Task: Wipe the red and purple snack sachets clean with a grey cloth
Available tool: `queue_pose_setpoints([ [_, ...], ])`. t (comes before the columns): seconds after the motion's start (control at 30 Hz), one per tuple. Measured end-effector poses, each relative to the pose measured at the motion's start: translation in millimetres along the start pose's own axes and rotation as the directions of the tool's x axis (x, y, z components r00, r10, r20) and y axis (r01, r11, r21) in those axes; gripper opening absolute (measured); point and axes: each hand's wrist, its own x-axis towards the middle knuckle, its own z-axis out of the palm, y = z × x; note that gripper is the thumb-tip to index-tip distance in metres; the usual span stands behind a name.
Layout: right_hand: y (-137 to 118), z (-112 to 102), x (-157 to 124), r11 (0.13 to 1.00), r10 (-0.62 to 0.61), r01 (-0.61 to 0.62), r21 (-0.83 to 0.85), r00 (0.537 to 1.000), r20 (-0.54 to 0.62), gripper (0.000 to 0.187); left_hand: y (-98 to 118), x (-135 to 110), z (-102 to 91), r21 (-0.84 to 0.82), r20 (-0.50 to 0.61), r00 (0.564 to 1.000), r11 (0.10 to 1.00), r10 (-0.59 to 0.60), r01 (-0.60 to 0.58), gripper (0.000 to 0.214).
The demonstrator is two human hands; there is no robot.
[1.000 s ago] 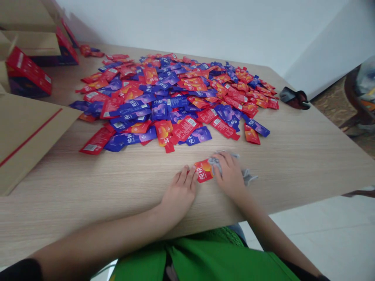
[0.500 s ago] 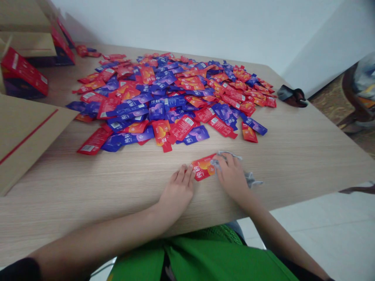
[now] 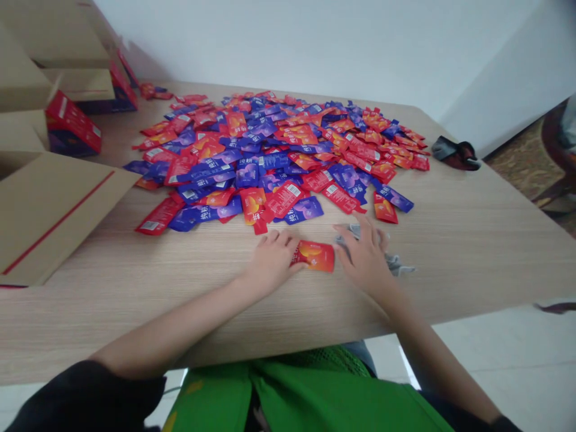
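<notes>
My left hand (image 3: 275,259) grips the left end of a red sachet (image 3: 320,257), thumb along its near edge and fingers over the far edge. An orange-yellow fruit picture and white lettering show on the sachet, which is low over or on the table. To its right, my right hand (image 3: 365,255) is over a crumpled grey cloth (image 3: 396,264), fingers spread apart and slightly blurred. Part of the cloth is hidden under that hand. Beyond both hands spreads a wide heap of red and purple sachets (image 3: 270,162).
Open cardboard boxes stand at the left, one with a large flap (image 3: 67,210) reaching over the wood-patterned table (image 3: 157,318). A dark object with a loop (image 3: 456,153) lies near the right edge. A white wall (image 3: 315,48) rises behind the heap.
My right hand has lifted off the sachet and moved away and right with the cloth. My left hand has taken hold of the sachet's end and turned it slightly. The view has shifted a little.
</notes>
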Motion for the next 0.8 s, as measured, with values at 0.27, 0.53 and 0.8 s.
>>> queue_pose_setpoints([
  [0.27,-13,5,21,0.952,-0.155,0.074,0.298,0.954,0.258,0.04,-11,15,9.6,-0.155,0.079,0.994,0.985,-0.069,0.081,0.061],
  [0.53,-19,-7,4,0.95,-0.137,0.107,0.294,0.987,0.085,0.028,-2,-9,-8.3,0.158,-0.024,0.967,0.956,0.255,-0.248,0.013],
  [0.8,22,-29,-8,0.949,-0.181,0.142,0.283,0.976,0.119,0.043,17,-35,-1.9,0.167,0.144,0.962,0.952,0.233,-0.256,0.028],
])
